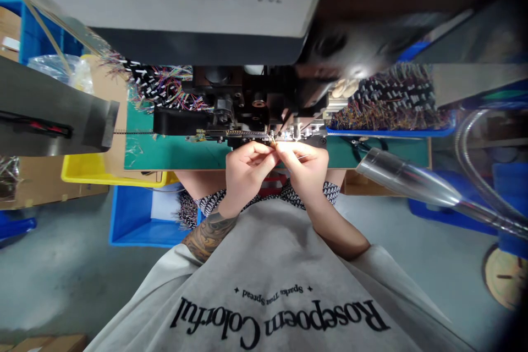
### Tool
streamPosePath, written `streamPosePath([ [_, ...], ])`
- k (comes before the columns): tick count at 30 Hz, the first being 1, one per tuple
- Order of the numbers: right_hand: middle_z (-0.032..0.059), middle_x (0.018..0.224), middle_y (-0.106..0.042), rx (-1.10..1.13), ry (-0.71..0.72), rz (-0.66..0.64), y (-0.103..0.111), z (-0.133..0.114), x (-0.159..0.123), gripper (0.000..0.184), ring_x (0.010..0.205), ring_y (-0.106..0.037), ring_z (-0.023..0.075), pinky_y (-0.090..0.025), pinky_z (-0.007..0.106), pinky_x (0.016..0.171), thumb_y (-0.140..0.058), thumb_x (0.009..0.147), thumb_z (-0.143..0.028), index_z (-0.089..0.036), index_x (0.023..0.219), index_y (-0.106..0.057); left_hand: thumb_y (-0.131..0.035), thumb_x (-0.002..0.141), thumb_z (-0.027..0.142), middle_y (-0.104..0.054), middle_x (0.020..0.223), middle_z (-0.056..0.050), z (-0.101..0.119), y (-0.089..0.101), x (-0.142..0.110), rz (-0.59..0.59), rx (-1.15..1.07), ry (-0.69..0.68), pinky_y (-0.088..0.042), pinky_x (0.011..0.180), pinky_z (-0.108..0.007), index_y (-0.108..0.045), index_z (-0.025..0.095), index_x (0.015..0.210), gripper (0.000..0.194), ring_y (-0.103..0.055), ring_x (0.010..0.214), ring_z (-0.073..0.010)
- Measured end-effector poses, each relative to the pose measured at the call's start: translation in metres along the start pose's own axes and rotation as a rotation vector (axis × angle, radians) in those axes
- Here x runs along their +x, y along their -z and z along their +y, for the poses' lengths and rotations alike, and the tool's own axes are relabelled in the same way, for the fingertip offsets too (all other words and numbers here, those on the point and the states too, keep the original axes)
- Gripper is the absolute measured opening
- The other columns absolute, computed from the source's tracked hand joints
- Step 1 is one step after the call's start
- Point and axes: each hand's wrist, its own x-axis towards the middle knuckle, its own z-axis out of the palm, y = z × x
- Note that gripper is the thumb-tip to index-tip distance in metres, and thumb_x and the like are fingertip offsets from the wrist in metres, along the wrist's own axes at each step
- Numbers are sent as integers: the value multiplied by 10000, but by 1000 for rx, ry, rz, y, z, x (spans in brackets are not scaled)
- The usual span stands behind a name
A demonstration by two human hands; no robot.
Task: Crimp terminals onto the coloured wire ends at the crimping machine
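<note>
Thin wires (273,142), one of them yellowish, come together at the fingertips of both hands, right in front of the machine's working head (284,121). My left hand (247,170) is closed in a pinch on them. Close beside it, almost touching, my right hand (307,168) pinches too, and a pale wire end shows by its fingers. A strip of small metal terminals (243,133) runs in from the left to the head. The exact wire tips are too small to make out.
Bundles of coloured wires with white connectors (165,85) lie behind on the left. More bundles (396,93) fill a blue tray at right. Pliers (361,146) and a flexible lamp (408,179) stand near my right arm. A yellow bin (111,170) and blue bin (144,231) sit left.
</note>
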Motion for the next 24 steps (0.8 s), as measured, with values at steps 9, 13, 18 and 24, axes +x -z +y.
streamPosePath([
  [9,-7,585,-663,-31,20,48,4,1,-2,253,557,-593,131,-523,281,555,-733,876,-386,-214,713,-822,-875,841,356,-770,736,-10,4,-2,-2,-49,4,24,-594,615,-254,-734,192,778,225,-707,651,-143],
  [13,-20,515,-600,31,7,65,2,-1,0,310,527,-582,126,-526,278,551,-742,868,-370,-211,602,-757,-881,832,347,-775,746,-13,4,-3,-2,-51,-12,10,-603,629,-253,-737,190,790,217,-723,671,-145],
  [18,3,671,-750,29,25,47,1,2,-2,210,580,-618,129,-513,279,565,-763,869,-352,-221,723,-835,-909,783,316,-796,772,-22,2,-4,-1,-36,-36,27,-630,641,-262,-745,187,792,208,-745,678,-155],
  [24,-24,593,-679,4,40,73,2,2,-5,245,534,-544,102,-462,258,531,-749,879,-331,-211,675,-812,-904,779,319,-783,741,-22,1,-6,-1,-15,-34,37,-634,627,-263,-749,182,783,207,-738,654,-155],
])
